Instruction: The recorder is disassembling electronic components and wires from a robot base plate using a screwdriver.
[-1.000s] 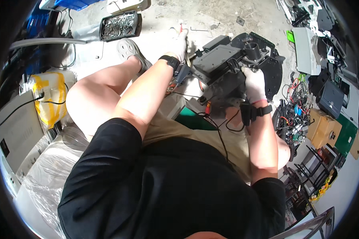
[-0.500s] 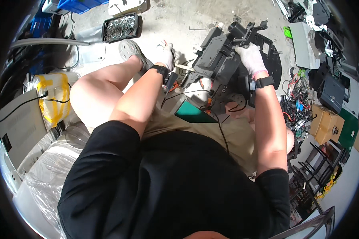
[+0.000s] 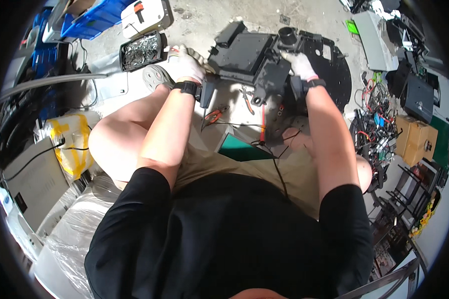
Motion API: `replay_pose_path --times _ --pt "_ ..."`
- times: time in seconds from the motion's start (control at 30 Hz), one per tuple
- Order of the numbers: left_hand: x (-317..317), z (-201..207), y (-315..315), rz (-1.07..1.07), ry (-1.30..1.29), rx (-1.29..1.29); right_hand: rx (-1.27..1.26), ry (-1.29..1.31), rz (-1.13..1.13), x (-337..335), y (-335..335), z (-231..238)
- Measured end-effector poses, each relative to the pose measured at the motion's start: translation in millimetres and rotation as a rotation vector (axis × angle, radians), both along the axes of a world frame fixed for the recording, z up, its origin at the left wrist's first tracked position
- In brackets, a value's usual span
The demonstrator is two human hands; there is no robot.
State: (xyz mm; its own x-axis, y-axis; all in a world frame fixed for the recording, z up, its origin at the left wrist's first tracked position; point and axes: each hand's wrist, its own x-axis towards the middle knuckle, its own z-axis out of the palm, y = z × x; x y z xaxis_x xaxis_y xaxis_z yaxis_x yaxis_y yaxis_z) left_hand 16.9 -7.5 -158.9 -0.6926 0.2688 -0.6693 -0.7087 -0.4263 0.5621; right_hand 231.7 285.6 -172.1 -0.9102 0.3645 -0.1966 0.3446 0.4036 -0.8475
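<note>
One black assembly under right grip

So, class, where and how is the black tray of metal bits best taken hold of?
Probably by both short walls of the black tray, left and right, coming down from above: it is rectangular and open-topped, with raised walls to grip, and its pile of small metal pieces could spill if tipped.

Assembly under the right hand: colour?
The assembly is black to dark grey; best seen in the head view.
</note>
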Motion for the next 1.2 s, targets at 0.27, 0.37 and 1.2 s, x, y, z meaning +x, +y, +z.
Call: replay_pose_path --times 0.27,0.37,1.2 --pt "-24.6 59.1 16.8 -0.023 0.122 0.022 -1.057 -0.144 -0.547 0.0 -8.4 -44.2" --pt "-25.6 67.5 28.1 -0.058 0.118 -0.064 -1.182 -0.334 -0.402 15.9 -0.4 -80.8" --pt "-25.5 57.1 38.4 -0.111 0.06 -0.24 0.391 -0.769 -0.651 106.9 -123.2 -183.2"
